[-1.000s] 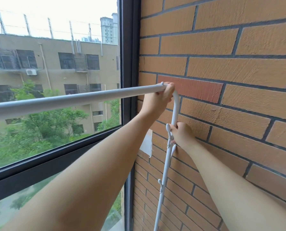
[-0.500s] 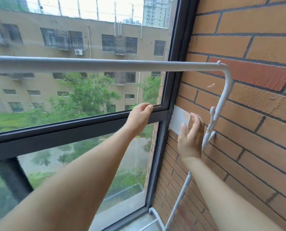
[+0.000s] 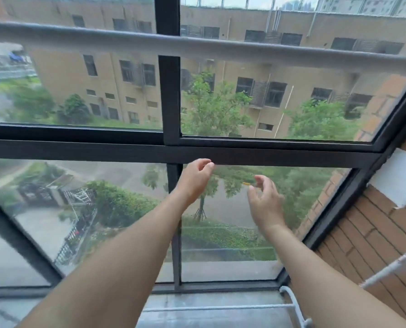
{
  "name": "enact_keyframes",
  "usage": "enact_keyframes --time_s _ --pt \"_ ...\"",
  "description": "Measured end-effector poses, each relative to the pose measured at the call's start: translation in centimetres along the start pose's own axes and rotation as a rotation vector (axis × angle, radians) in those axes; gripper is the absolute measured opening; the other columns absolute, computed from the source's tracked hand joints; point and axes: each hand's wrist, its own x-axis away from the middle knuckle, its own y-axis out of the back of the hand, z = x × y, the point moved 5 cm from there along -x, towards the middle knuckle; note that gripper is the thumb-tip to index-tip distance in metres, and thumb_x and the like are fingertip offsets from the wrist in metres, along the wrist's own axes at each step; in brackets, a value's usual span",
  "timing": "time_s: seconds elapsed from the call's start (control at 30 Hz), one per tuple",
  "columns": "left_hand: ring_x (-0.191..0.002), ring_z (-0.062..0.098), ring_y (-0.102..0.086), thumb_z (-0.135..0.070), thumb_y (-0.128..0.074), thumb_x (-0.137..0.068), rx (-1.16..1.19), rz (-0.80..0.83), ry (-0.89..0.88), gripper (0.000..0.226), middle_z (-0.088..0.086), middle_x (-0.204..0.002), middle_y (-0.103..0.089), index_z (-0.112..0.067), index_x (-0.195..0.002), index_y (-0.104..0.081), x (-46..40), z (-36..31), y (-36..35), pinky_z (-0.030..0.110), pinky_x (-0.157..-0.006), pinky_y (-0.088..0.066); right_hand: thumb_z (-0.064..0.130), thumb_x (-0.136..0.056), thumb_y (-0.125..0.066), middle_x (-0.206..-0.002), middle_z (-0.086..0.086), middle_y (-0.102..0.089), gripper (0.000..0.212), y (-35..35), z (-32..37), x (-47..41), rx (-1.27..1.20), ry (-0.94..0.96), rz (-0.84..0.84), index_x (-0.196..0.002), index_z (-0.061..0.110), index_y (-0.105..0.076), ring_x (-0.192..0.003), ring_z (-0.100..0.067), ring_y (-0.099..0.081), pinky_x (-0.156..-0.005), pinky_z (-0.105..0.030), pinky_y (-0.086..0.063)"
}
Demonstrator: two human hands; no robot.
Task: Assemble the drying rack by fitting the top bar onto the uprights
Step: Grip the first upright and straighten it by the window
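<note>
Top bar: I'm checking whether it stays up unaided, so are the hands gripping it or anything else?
Nothing is held. The left hand and right hand hang open below the grey metal top bar.

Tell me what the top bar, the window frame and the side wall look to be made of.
Top bar: likely white-coated metal tube; smooth, matte, uniformly round, though motion-blurred.
Window frame: probably dark painted metal, possibly aluminium; flat, straight sections with a dull sheen.
Side wall: orange-brown brick or brick facing with dark joints; rough, matte faces. A white patch looks like plaster or paint.

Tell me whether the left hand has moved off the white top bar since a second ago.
Yes. The left hand has dropped from the white metal top bar to just below the black window frame crossbar, fingers empty.
</note>
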Motion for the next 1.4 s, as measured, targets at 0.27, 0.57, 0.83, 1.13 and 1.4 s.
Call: enact_keyframes --time_s 0.27,0.57,0.83,1.13,1.4 --pt "-0.117 0.029 -0.06 -0.027 -0.049 -0.099 -0.014 -0.181 0.206 0.041 0.015 -0.127 -0.065 -0.005 -0.132 -0.058 9.1 11.9 20.3 0.031 -0.09 -0.045 0.014 -0.095 -0.049 -0.13 -0.011 -0.054 0.037 -18.0 12.4 9.7 -0.08 0.033 0.294 -0.131 0.007 -0.049 -0.117 -0.022 -0.05 -0.096 -0.03 -0.037" --pt "-0.089 0.02 -0.059 -0.024 -0.052 -0.094 -0.085 -0.423 0.426 0.024 0.005 -0.098 -0.07 -0.013 -0.108 -0.07 18.3 20.3 38.6 0.029 -0.079 -0.045 0.01 -0.093 -0.051 -0.114 -0.012 -0.061 0.027 -33.3 22.6 18.8 -0.074 0.154 0.612 -0.119 0.006 -0.056 -0.1 -0.023 -0.057 -0.088 -0.034 -0.045" --pt "-0.067 0.027 -0.049 -0.019 -0.048 -0.09 -0.321 -0.147 0.801 0.019 0.013 -0.082 -0.052 -0.001 -0.087 -0.054 23.3 28.2 50.4 0.032 -0.059 -0.04 0.015 -0.095 -0.051 -0.12 -0.005 -0.059 0.032 -42.8 30.1 24.3 -0.121 0.121 0.734 -0.127 0.01 -0.052 -0.102 -0.017 -0.057 -0.087 -0.034 -0.049" --pt "-0.058 0.019 -0.046 -0.031 -0.052 -0.096 -0.45 -0.113 0.722 0.029 0.005 -0.068 -0.05 -0.01 -0.076 -0.051 22.7 35.2 63.1 0.028 -0.052 -0.036 0.019 -0.096 -0.052 -0.122 -0.005 -0.059 0.032 -52.2 42.2 25.8 -0.168 0.066 0.664 -0.127 0.011 -0.052 -0.101 -0.017 -0.058 -0.087 -0.035 -0.05" --pt "-0.061 0.016 -0.054 -0.028 -0.057 -0.095 -0.366 -0.049 0.552 0.029 0.002 -0.071 -0.058 -0.002 -0.104 -0.067 19.1 36.8 65.2 0.027 -0.053 -0.043 0.02 -0.087 -0.062 -0.131 -0.004 -0.054 0.05 -56.5 53.8 25.0 -0.348 0.158 0.709 -0.134 0.017 -0.046 -0.113 -0.02 -0.053 -0.094 -0.038 -0.046"
